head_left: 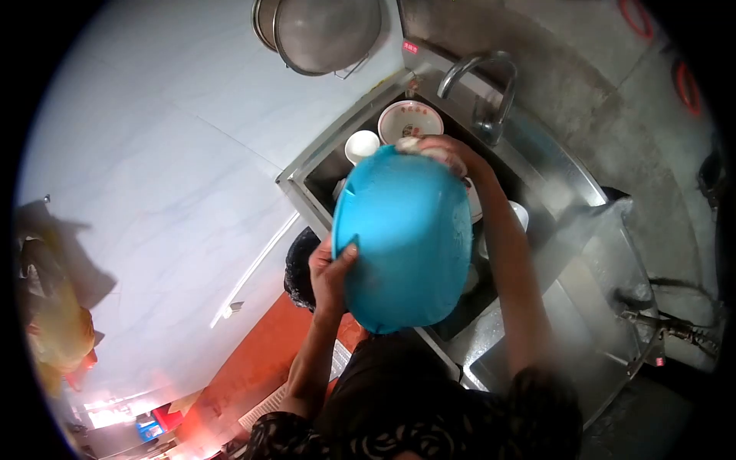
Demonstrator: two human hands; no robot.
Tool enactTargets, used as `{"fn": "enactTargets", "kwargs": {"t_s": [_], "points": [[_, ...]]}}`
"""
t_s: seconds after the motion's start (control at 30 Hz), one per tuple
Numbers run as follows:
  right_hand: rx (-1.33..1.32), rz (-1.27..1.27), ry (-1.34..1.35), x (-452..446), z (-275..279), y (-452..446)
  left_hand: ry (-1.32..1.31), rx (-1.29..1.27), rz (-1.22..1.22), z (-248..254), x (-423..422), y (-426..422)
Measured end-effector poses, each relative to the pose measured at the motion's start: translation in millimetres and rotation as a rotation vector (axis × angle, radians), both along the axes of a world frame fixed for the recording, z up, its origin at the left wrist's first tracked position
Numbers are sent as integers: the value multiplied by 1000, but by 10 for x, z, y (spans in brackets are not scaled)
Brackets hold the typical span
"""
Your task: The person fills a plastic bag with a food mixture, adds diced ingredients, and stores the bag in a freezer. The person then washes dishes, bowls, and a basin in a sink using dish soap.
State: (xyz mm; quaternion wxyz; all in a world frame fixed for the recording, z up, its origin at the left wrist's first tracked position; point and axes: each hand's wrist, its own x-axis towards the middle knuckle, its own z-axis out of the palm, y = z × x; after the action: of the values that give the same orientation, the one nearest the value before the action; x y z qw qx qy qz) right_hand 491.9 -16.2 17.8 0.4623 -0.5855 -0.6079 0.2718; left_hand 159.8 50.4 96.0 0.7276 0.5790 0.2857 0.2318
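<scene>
A blue plastic basin is held tilted over the sink, its outer side facing me. My left hand is closed on its rim at the left, thumb pressed on the outside. At the far edge of the basin, my right hand is closed on a pale wad that looks like a cloth, pressed against the basin. Beyond them in the sink sit a white bowl with red markings and a white cup. More white dishes show partly behind my right forearm.
A curved metal faucet stands at the sink's far side. Another steel basin lies to the right. Round mesh strainers hang on the wall. A black-lined bin stands left of the sink, and a plastic bag hangs farther left.
</scene>
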Motion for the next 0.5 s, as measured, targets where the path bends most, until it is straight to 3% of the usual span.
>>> {"fn": "enactTargets", "kwargs": {"t_s": [0.07,0.13,0.17,0.27,0.33,0.4,0.47,0.5], "points": [[109,-139,90,51,-544,-174,-185,-164,113,29,-42,58],[267,-293,39,-93,-922,-513,-166,-200,122,2,-75,125],[263,-293,41,-250,-950,-610,-163,-220,180,-9,-62,141],[420,-447,433,-839,-823,-900,-174,-292,190,-128,-54,181],[518,-553,703,-1283,-746,-1086,-262,-474,327,-203,25,143],[569,-611,841,-1646,-747,-1201,-291,-505,338,-178,117,79],[93,-1123,17,-1940,-853,-1206,-199,-376,491,-232,212,28],[-80,-1140,-60,-2064,-946,-1122,-202,-324,479,-227,257,-11]]}}
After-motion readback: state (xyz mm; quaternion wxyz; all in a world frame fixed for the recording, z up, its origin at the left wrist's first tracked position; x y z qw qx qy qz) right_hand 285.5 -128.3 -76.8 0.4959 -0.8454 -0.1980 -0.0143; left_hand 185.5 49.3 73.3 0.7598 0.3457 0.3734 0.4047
